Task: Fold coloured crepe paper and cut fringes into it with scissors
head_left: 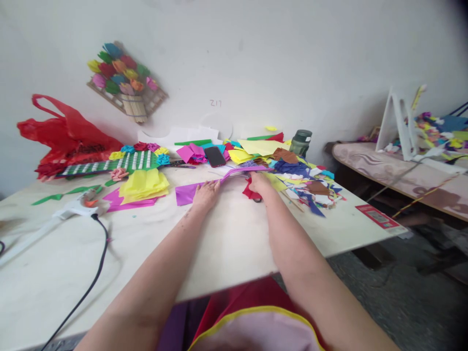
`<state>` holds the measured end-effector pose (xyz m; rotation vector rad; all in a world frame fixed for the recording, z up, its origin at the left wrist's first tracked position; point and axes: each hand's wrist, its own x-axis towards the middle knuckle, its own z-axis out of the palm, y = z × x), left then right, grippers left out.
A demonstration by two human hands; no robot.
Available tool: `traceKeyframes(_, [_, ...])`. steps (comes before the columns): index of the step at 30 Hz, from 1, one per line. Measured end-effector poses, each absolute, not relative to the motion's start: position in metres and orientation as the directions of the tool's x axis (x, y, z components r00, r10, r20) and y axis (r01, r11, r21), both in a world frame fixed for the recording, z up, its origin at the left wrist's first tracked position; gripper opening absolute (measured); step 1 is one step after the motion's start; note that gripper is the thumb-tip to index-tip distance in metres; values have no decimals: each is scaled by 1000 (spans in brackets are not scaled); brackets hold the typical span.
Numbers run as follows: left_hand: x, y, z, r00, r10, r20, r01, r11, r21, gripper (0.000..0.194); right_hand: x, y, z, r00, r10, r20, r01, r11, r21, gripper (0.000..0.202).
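A sheet of purple paper [186,194] lies on the table, its right part raised in a narrow fold or strip [241,170] that reaches past my right hand. My left hand [206,194] presses flat on the sheet, fingers stretched out. Just below the strip, my right hand [259,183] has its fingers curled together; what they grip is hidden. Beside that hand are a crumpled red paper piece [250,191] and a small dark loop [258,200], perhaps a tool's handle.
Yellow sheets [144,186], a white glue gun [78,207] with a black cord, and a green board [141,161] with paper flowers lie left. A phone [215,157] and a dark green bottle [301,142] stand behind. Paper scraps [309,183] cover the right side.
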<state>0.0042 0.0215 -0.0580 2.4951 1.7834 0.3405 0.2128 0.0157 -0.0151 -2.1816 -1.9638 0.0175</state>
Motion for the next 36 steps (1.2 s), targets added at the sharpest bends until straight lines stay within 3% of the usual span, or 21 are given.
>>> traceKeyframes(6, [5,16,-52,304,942,141,928,-326,177,51,216,15,-7,91,995,50,990,-85,-111,59])
traceKeyframes(9, [6,13,-48,295,947,128,931,-315,186,51,219,10,2,10,999,-50,986,-19,-168,62])
traceKeyframes(13, [9,12,-46,272,954,126,931,-294,218,52,226,1,12,-107,977,-185,945,42,-324,68])
traceKeyframes(17, [11,15,-46,228,967,112,935,-249,252,52,229,-9,19,-309,910,-276,812,102,-575,70])
traceKeyframes(21, [13,14,-47,237,962,132,937,-262,231,52,221,-17,28,-559,809,-179,567,216,-795,67])
traceKeyframes(24, [14,9,-48,241,959,151,944,-268,192,56,214,-19,32,-588,809,-15,431,298,-852,69])
traceKeyframes(27, [13,5,-47,280,952,123,944,-296,143,64,213,-12,29,-465,877,123,411,337,-847,72])
traceKeyframes(30, [11,2,-46,320,945,65,938,-326,119,67,214,1,23,-236,965,114,550,230,-803,70])
traceKeyframes(33, [7,-1,-43,357,934,26,928,-358,105,68,213,14,17,62,993,96,789,10,-614,54])
traceKeyframes(36, [1,-6,-41,424,906,-9,902,-421,93,67,211,22,12,218,957,193,919,-135,-370,40])
